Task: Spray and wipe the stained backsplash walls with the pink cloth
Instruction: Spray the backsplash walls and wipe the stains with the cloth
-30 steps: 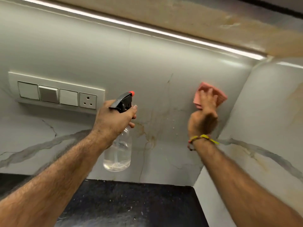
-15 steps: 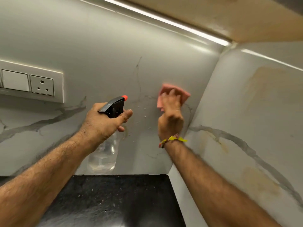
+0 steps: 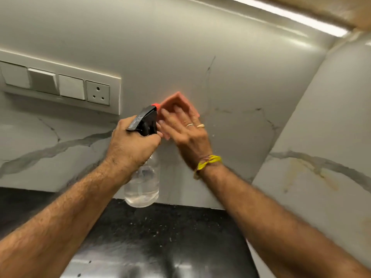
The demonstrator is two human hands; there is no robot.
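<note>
The right hand [image 3: 186,135] presses a pink cloth [image 3: 176,102] flat against the back wall [image 3: 200,47] of the backsplash, its fingers [image 3: 179,112] spread wide and fairly straight over the cloth. Only the cloth's upper part shows above the fingertips; the rest is hidden under the hand. Two thin rings sit on the fingers, and a yellow thread band [image 3: 207,162] circles the wrist.

The left hand [image 3: 130,145] grips a spray bottle [image 3: 143,183] by its neck, fingers curled around the black trigger head [image 3: 145,122]. The bottle hangs roughly upright in the air above the counter [image 3: 150,227], its clear body holding some clear liquid. The small orange nozzle [image 3: 156,106] points at the wall and sits just beside the cloth's left edge; whether they touch cannot be told. The two hands are close together, the right thumb nearly at the trigger head.

The back wall is pale grey with dark veins and a few thin cracks to the right of the cloth. The side wall [image 3: 321,137] on the right meets it at a corner and carries brownish-yellow stains [image 3: 313,169] along a grey vein. A white switch panel [image 3: 60,87] with three switches and a socket is fixed to the back wall, left of the hands. A bright light strip [image 3: 291,17] runs along the top under the cabinet. The counter is black and speckled, with a shiny glare near the bottom.
</note>
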